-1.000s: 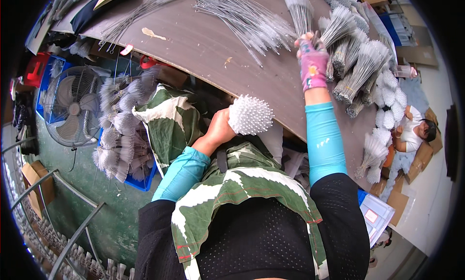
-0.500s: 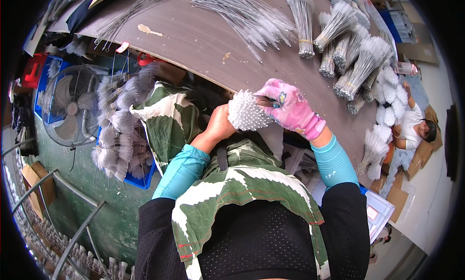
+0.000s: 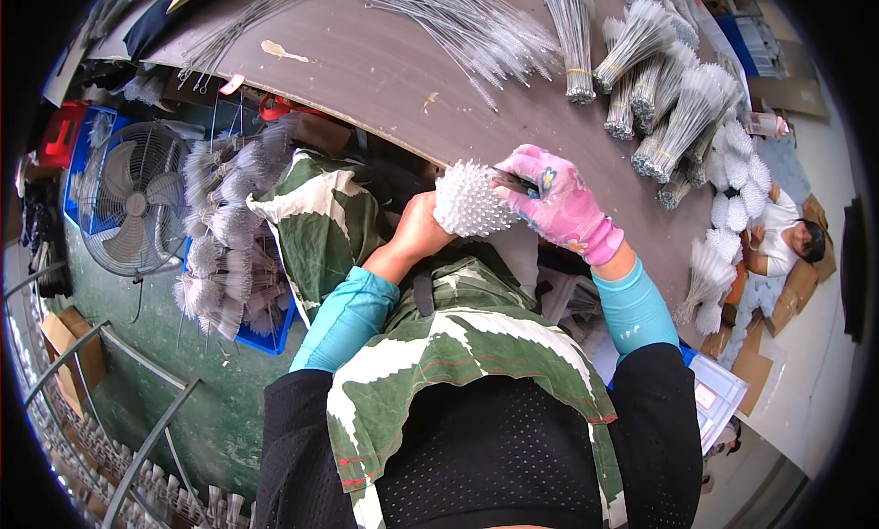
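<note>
My bare left hand (image 3: 424,229) is closed around a bundle of thin brushes (image 3: 473,200), whose white bristly tips face up in a rounded cluster. The rest of that bundle is hidden below the tips. On its right side is my right hand (image 3: 557,202), in a pink flowered glove. Its fingers are closed on a dark metal hand tool (image 3: 515,183), whose end lies close to the bundle's edge. Whether it is pliers or tweezers I cannot make out. Both hands are just off the near edge of the brown table (image 3: 385,89).
Loose wire brushes (image 3: 467,34) lie across the table, and several tied bundles (image 3: 691,117) are heaped at the right. A fan (image 3: 135,202) stands at the left beside a blue crate (image 3: 265,337) with hanging brush bundles. Another person (image 3: 783,231) sits at the far right.
My right hand has moved slightly right, and the tool shows more plainly beside the bundle. The bundle in my left hand has shifted a little to the right and up.
</note>
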`<control>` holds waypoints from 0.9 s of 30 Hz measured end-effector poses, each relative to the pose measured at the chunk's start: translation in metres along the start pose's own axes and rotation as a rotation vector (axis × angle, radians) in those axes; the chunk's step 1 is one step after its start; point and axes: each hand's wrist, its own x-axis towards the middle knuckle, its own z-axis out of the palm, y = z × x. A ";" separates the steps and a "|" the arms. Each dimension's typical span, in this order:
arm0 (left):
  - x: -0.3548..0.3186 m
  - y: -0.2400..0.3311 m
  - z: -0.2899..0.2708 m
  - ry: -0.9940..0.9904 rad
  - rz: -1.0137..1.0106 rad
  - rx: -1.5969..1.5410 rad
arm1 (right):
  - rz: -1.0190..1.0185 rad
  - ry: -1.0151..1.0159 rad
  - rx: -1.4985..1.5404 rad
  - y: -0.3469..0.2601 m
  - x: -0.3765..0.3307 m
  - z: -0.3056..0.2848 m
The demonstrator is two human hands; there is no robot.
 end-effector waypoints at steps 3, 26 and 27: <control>0.001 -0.003 -0.001 -0.016 -0.012 0.014 | 0.004 0.010 -0.071 0.009 0.001 -0.001; 0.001 -0.002 0.000 -0.023 0.045 0.026 | 0.019 0.020 -0.158 0.003 0.004 -0.006; 0.001 -0.004 0.000 -0.023 0.045 0.025 | 0.020 0.026 -0.165 0.004 0.004 -0.005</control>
